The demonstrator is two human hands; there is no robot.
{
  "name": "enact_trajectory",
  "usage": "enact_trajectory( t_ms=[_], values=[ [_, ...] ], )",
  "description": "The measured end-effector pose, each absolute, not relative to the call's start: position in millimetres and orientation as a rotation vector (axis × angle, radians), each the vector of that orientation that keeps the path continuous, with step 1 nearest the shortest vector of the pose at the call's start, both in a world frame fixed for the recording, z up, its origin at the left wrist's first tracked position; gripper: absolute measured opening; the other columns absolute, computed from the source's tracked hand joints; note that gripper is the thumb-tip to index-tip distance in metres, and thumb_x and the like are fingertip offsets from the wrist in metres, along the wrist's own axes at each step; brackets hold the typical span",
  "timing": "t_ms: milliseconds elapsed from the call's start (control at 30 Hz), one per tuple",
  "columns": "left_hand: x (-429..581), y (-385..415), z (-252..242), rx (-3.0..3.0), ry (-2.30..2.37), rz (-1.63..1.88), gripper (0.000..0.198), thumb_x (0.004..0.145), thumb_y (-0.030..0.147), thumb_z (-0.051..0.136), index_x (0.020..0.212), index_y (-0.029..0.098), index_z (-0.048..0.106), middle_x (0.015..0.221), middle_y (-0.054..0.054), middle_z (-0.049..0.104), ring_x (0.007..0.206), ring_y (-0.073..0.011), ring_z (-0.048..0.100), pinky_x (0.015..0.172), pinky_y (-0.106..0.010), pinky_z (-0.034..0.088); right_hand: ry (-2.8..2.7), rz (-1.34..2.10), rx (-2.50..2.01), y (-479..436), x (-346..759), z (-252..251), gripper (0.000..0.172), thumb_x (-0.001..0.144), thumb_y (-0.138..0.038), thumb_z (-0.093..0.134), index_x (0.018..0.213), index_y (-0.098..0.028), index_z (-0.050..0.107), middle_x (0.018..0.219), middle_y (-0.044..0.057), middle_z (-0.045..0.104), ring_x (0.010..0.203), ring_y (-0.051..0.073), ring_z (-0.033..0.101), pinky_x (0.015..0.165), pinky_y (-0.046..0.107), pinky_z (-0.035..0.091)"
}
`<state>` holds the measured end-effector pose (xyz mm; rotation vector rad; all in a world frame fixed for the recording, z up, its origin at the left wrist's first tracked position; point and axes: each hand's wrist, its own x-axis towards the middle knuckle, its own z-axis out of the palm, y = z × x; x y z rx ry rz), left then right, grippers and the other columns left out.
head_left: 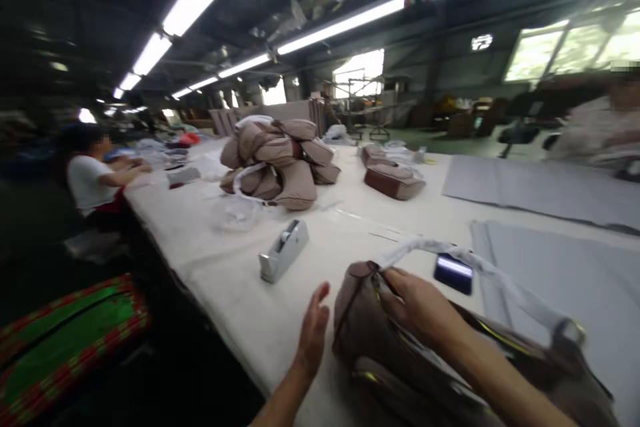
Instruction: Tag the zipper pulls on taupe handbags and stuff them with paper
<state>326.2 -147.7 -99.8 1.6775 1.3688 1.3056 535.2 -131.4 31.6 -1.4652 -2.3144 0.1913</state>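
A brown-grey bag with a white-wrapped handle lies on the table in front of me, its top zipper parted. My right hand reaches into the bag's opening near its left end, with the fingertips hidden inside. Just left of the bag, my left hand is raised with its fingers extended and holds nothing. A grey tape dispenser stands beyond my left hand. Behind the bag's handle lies a dark phone.
The white table bears a pile of similar bags, more bags and grey sheets at right. A person sits at left, another is at far right. A green-red bag is lower left.
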Motion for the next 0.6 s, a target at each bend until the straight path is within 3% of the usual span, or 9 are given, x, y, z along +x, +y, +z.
enact_trajectory(
  t_ms=[67, 133, 200, 267, 333, 433, 533, 600],
  values=[
    [321.0, -156.6, -84.4, 1.847, 1.331, 1.624, 0.036, 0.089, 0.03, 0.032, 0.122, 0.018, 0.04, 0.124, -0.014, 0.048, 0.116, -0.0254, 0.045, 0.095, -0.048, 0.04, -2.395, 0.1, -1.534, -151.6, 567.1, 50.9, 0.018, 0.085, -0.022, 0.045, 0.096, -0.02, 0.06, 0.09, 0.006, 0.064, 0.082, 0.02, 0.06, 0.07, 0.03, 0.044],
    [325.9, -164.3, -55.0, 2.313, 1.064, 1.594, 0.029, 0.082, 0.018, 0.047, 0.111, 0.02, 0.048, 0.109, -0.011, 0.056, 0.106, -0.0233, 0.051, 0.092, -0.045, 0.042, -2.537, 0.037, -1.585, -175.0, 591.8, 58.5, 0.016, 0.085, -0.028, 0.046, 0.086, -0.021, 0.061, 0.082, 0.005, 0.064, 0.074, 0.02, 0.06, 0.064, 0.031, 0.042],
    [344.5, -169.1, -21.9, 2.737, 0.693, 1.251, 0.019, 0.079, 0.015, 0.05, 0.097, 0.019, 0.055, 0.093, -0.007, 0.061, 0.091, -0.0209, 0.056, 0.088, -0.042, 0.044, -2.728, 0.034, -1.6, -198.3, 607.7, 50.9, 0.015, 0.077, -0.036, 0.059, 0.077, -0.02, 0.061, 0.078, 0.004, 0.064, 0.072, 0.022, 0.06, 0.065, 0.032, 0.042],
    [372.0, -168.5, 5.2, 2.968, 0.645, 0.789, 0.011, 0.081, 0.024, 0.049, 0.084, 0.017, 0.058, 0.082, -0.008, 0.062, 0.083, -0.0229, 0.058, 0.08, -0.042, 0.047, -2.879, 0.02, -1.637, -215.8, 614.9, 34.1, 0.029, 0.062, -0.037, 0.072, 0.081, -0.019, 0.062, 0.082, 0.006, 0.065, 0.075, 0.026, 0.06, 0.067, 0.035, 0.043],
    [398.5, -162.9, 22.0, 3.055, 0.719, 0.28, 0.027, 0.078, 0.04, 0.053, 0.08, 0.014, 0.06, 0.079, -0.012, 0.064, 0.079, -0.0279, 0.059, 0.072, -0.044, 0.049, -2.975, -0.033, -1.691, -224.4, 615.5, 17.9, 0.034, 0.059, -0.029, 0.075, 0.089, -0.016, 0.063, 0.085, 0.009, 0.066, 0.074, 0.027, 0.062, 0.066, 0.036, 0.043],
    [420.1, -152.8, 32.0, 2.96, 0.864, -0.322, 0.042, 0.067, 0.049, 0.062, 0.082, 0.01, 0.064, 0.081, -0.018, 0.067, 0.076, -0.034, 0.063, 0.066, -0.045, 0.051, -3.011, -0.018, -1.834, -224.7, 610.6, 9.6, 0.018, 0.067, -0.011, 0.062, 0.085, -0.014, 0.065, 0.074, 0.01, 0.068, 0.065, 0.026, 0.064, 0.056, 0.033, 0.041],
    [417.8, -150.4, 35.9, 2.827, 1.046, -0.507, 0.03, 0.068, 0.038, 0.061, 0.082, 0.012, 0.066, 0.081, -0.017, 0.068, 0.075, -0.0338, 0.065, 0.065, -0.042, 0.052, -2.934, 0.094, -2.024, -223.2, 606.7, 15.6, 0.008, 0.061, -0.011, 0.066, 0.068, -0.012, 0.065, 0.061, 0.011, 0.066, 0.058, 0.027, 0.063, 0.045, 0.03, 0.036],
    [411.1, -153.5, 38.2, 2.827, 1.084, -0.439, 0.028, 0.067, 0.034, 0.061, 0.085, 0.013, 0.065, 0.085, -0.016, 0.068, 0.078, -0.0325, 0.065, 0.066, -0.041, 0.052, -2.897, 0.024, -1.944, -226.6, 606.9, 18.8, 0.013, 0.059, -0.017, 0.071, 0.069, -0.012, 0.065, 0.064, 0.012, 0.067, 0.058, 0.026, 0.063, 0.048, 0.03, 0.039]
  ],
)
